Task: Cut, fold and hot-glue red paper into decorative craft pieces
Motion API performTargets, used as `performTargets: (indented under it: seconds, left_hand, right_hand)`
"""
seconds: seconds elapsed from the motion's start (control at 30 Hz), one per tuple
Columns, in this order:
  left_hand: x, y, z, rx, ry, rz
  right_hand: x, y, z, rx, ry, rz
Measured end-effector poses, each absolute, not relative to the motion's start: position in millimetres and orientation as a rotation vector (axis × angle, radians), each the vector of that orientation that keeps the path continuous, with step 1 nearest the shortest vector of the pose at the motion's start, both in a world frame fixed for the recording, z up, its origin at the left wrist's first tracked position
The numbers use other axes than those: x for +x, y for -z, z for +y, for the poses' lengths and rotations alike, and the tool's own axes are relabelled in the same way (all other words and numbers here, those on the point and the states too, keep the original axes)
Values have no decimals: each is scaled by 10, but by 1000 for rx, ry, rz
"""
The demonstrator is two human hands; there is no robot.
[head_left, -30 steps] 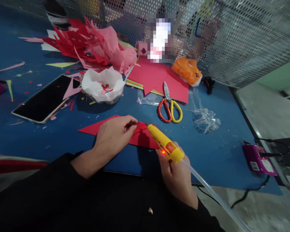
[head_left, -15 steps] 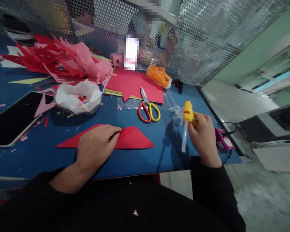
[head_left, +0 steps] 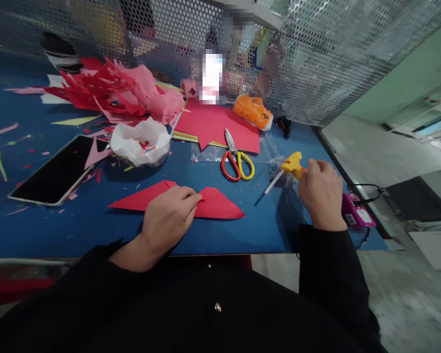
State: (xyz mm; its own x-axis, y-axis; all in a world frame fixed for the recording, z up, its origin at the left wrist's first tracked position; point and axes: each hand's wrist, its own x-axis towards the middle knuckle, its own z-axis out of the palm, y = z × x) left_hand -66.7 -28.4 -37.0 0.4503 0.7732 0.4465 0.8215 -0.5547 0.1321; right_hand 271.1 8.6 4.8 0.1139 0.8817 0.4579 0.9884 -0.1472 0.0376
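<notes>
This looks like a small craft workshop: the blue worktop carries coloured sheets and heaped cut paper toward its far edge, scissors, a yellow glue gun nearer the right edge and scattered offcuts leftward. A perforated metal screen lines the far edge; grey floor shows past the right.

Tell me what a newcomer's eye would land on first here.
Probably the folded red paper, vivid against the blue tabletop near its front edge, with the left hand on it. Next, the yellow hot glue gun in the right hand, to the right of the scissors. Then the heap of red and pink paper at the back left.
</notes>
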Motion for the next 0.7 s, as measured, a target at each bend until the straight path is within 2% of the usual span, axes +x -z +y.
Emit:
performTargets:
  seconds: [0.1, 0.27, 0.33, 0.7]
  left_hand:
    - [-664, 373, -309, -2613, 652, -1270]
    - [-674, 369, -354, -2645, 529, -1166]
    - [-689, 374, -384, -2640, 533, -1158]
    - [-762, 430, -458, -2626, 661, -1101]
  right_hand:
    - [2373, -69, -145, -1822, 553, -1784]
    - [1533, 129, -509, -1300, -27, -2247]
    - [1313, 227, -565, -1245, -113, -2375]
    - [1145, 387, -601, -1204, 83, -2588]
